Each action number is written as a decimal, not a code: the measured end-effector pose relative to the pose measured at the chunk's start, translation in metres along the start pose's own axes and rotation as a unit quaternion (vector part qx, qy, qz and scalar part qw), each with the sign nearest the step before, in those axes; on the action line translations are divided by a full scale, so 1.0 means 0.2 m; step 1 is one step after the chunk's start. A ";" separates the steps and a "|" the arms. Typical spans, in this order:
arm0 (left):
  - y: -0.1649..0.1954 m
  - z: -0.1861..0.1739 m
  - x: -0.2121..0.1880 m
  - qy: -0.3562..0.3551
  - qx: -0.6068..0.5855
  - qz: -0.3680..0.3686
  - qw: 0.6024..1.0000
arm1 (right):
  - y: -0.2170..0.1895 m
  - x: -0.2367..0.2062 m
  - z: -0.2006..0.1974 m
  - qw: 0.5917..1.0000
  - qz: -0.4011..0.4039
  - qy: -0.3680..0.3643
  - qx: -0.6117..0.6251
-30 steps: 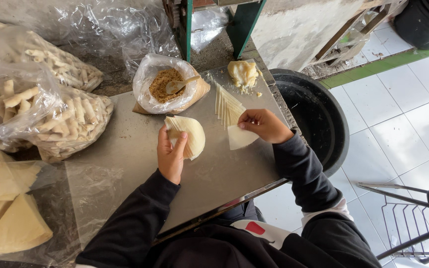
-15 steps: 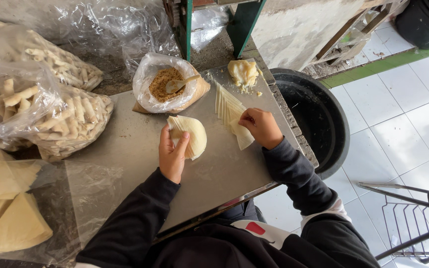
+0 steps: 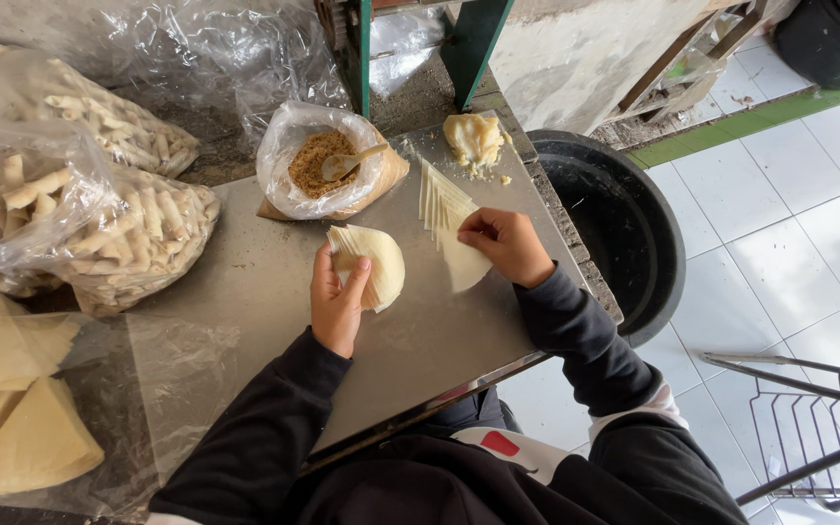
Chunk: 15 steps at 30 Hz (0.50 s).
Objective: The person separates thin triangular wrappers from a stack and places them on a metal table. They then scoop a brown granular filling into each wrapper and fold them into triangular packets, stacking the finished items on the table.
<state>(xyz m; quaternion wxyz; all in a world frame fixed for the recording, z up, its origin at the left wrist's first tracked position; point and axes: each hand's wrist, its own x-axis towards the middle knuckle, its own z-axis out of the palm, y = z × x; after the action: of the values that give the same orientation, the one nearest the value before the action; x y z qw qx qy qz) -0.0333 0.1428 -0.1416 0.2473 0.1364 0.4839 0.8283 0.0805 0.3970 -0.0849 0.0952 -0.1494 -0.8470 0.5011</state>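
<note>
- L hand point(image 3: 335, 303) closed round a wrapper stack point(image 3: 369, 262), held just above the table point(image 3: 264, 282).
- R hand point(image 3: 509, 243) pinches one sheet point(image 3: 464, 264) lying flat, beside the fanned sheets point(image 3: 439, 199).
- Risk: thin sheet may tear or crease if pinched hard (looks fragile).
- Risk: fan sits near the paste lump point(image 3: 474, 136); smears could stick sheets together.
- Filling bag point(image 3: 323, 160) open, spoon in it; an elbow knock would spill it.
</note>
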 end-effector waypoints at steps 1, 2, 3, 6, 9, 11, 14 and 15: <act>0.00 0.00 0.00 0.000 0.006 0.002 1.000 | 0.02 0.01 0.00 0.998 -0.015 0.029 -0.053; 0.00 0.00 0.00 0.000 0.013 0.003 1.000 | 0.03 0.01 0.00 0.992 -0.029 0.057 -0.106; 0.00 -0.01 0.00 0.000 0.019 0.004 1.000 | 0.05 0.01 0.00 0.991 -0.035 0.064 -0.114; -0.01 -0.01 0.01 -0.015 0.010 0.013 1.000 | 0.08 0.00 -0.01 0.986 -0.054 0.080 -0.137; -0.02 0.00 0.00 -0.010 0.024 0.011 1.000 | 0.11 -0.01 -0.02 0.984 -0.061 0.082 -0.147; -0.02 0.00 0.00 -0.014 0.027 0.017 0.999 | 0.11 0.00 -0.02 0.984 -0.060 0.081 -0.147; -0.01 0.01 0.00 -0.021 0.020 0.016 0.999 | 0.11 0.00 -0.03 0.983 -0.064 0.075 -0.152; -0.01 0.01 0.00 -0.023 0.016 0.013 1.000 | 0.11 0.00 -0.04 0.983 -0.068 0.074 -0.154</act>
<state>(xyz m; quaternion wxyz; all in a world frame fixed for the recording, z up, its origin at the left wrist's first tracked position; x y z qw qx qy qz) -0.0322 0.1457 -0.1416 0.2453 0.1660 0.4896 0.8201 0.0862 0.4133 -0.1014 0.1671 -0.1407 -0.9129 0.3448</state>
